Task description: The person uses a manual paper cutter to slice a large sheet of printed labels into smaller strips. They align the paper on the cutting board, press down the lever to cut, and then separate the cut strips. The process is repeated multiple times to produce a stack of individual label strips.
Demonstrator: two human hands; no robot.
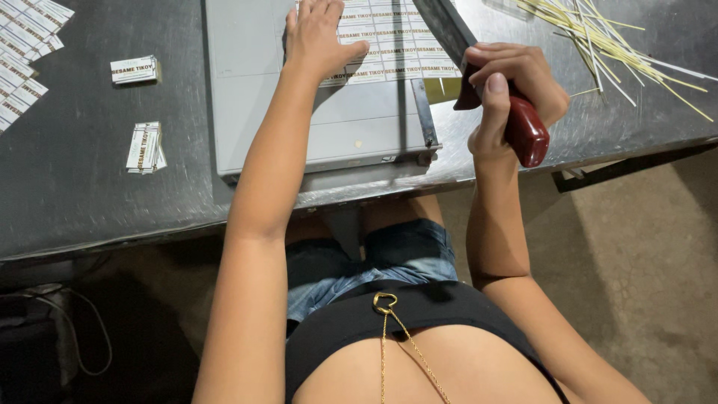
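Observation:
A grey paper cutter (299,127) lies on the dark metal table (75,179). My left hand (318,37) presses flat, fingers spread, on a printed sheet of labels (396,41) lying on the cutter's bed. My right hand (512,86) is wrapped around the dark red handle (527,131) of the cutter's blade arm (445,26), which is raised at an angle above the sheet's right edge.
Two small stacks of cut labels (134,69) (144,147) sit left of the cutter, and more cut strips (22,52) lie at the far left. Thin yellowish paper offcuts (606,37) are scattered at the top right. The table's front edge runs just above my lap.

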